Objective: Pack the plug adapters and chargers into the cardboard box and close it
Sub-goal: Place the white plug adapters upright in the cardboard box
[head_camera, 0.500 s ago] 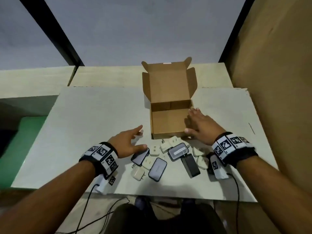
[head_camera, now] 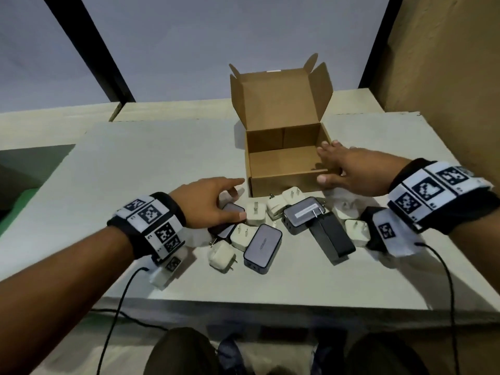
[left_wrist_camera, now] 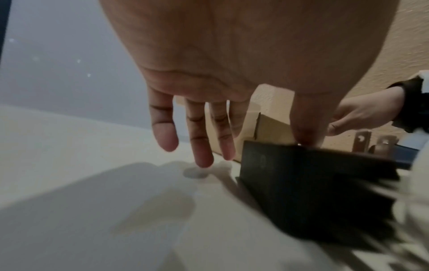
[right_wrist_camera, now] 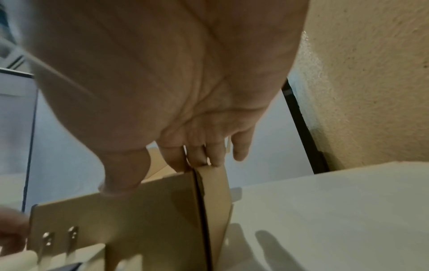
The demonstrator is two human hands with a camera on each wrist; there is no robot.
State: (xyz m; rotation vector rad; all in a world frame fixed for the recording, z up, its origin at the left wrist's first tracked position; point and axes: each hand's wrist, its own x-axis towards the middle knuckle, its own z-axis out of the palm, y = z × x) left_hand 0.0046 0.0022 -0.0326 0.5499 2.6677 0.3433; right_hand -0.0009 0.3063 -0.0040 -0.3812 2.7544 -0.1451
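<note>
The cardboard box [head_camera: 281, 185] stands open and empty mid-table, lid upright behind it. My right hand [head_camera: 327, 166] grips its front right corner, thumb on the front wall and fingers over the right wall's rim; the right wrist view shows the box [right_wrist_camera: 139, 210] under the fingertips. Several chargers and white plug adapters [head_camera: 255, 212] lie in a pile in front of the box. My left hand [head_camera: 235, 201] hovers over a dark charger [head_camera: 232, 209] at the pile's left end. Its fingers are straight, and its thumb touches that dark charger [left_wrist_camera: 301, 183].
A grey charger [head_camera: 262, 244], a long black charger [head_camera: 332, 239] and another grey charger [head_camera: 303, 215], prongs up, lie in the pile. The table's [head_camera: 108, 185] front edge is close below the pile. A beige wall [head_camera: 446, 63] rises at the right. Cables hang from both wrists.
My left hand has shifted slightly right onto the dark charger. My right hand stays at the box's front right corner, its thumb now on the front wall.
</note>
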